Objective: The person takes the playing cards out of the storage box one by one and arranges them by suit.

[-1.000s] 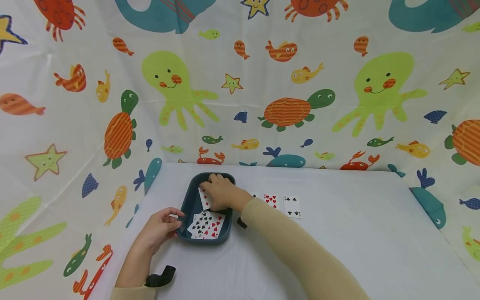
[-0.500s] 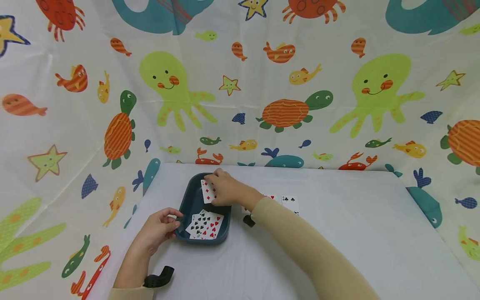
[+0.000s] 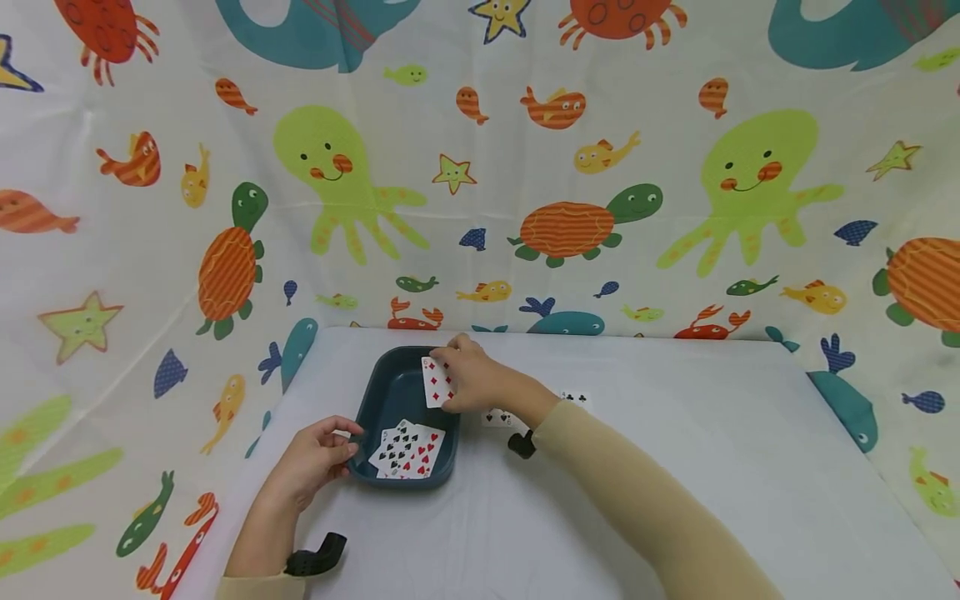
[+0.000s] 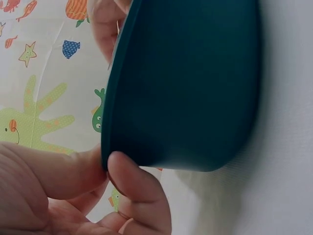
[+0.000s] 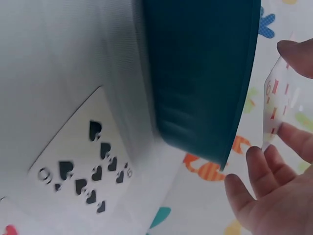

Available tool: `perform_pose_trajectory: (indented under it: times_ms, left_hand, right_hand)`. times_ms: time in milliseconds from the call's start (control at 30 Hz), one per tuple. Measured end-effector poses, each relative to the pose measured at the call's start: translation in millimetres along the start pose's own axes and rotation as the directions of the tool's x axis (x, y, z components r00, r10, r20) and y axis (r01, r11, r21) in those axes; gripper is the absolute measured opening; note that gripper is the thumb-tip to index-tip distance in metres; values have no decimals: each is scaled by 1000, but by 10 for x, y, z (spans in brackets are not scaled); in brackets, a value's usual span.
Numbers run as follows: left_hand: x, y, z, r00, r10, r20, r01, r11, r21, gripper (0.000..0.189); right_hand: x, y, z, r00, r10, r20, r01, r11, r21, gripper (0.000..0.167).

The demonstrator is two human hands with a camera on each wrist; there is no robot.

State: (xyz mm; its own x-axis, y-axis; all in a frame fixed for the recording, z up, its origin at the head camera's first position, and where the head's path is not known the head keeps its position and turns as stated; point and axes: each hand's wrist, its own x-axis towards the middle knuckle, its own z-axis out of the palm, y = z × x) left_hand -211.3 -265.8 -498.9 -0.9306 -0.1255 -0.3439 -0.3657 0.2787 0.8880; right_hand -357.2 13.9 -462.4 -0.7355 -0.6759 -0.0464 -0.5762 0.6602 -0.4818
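My left hand [image 3: 311, 460] pinches the left rim of a dark teal tray [image 3: 387, 390] between thumb and fingers, plainly seen in the left wrist view. Over the tray's far right side, my right hand [image 3: 480, 377] holds a playing card [image 3: 434, 384], a six of diamonds, by its edges. In the right wrist view this diamond card [image 5: 275, 98] stands tilted between thumb and fingertips, above the rim. Several overlapping cards [image 3: 405, 452], spades and hearts, lie face up in the near end of the tray.
Right of the tray a spade card [image 5: 93, 161] lies face up on the white table [image 3: 675, 467]. A club card [image 3: 576, 397] lies farther right, partly hidden by the right arm. Behind the table hangs a cloth [image 3: 442, 217] printed with sea animals.
My right hand has lifted the diamond card from inside the tray and carried it right, to above the right rim. The left hand keeps its hold on the tray.
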Motion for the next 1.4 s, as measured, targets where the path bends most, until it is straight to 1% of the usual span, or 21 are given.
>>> perform_pose_trajectory:
  times_ms: [267,400,500,667,1000,1167,1400]
  left_hand:
    - [-51,-8,26,1000,1,-4,-1,1000,-3,30]
    - [-79,-36,33,1000,-5,-12,5,1000,-8,30]
    - [-103,-54,38,1000,-6,-11,6,1000,-12,30]
    - [-154,-59,44,1000,-5,-7,5,1000,-20,29]
    - [-245,-92,47,1000,-3,-20,3,1000,-22,29]
    - [-289,-106,63,1000,-4,-26,3,1000,-24,29]
    - [-360,-109,93,999,-7,-31,6,1000,-31,29]
  right_hand:
    - [-314,232,-59,999,44,-10,-43,997,60,89]
    - [-488,383,-72,998,68,-21,-66,997,48,90]
    - [-649,488,-92,995,92,-34,-90,995,44,91]
    - [-950,663,-160,990,130,-58,-124,987,105,91]
    - [-1451,1026,-210,977,191,-92,-178,975,133,89]
    - [-1678,1209,-227,966,244,-84,-232,965,126,89]
    - [-1969,1488,-234,954,285,-93,-280,958,67,86]
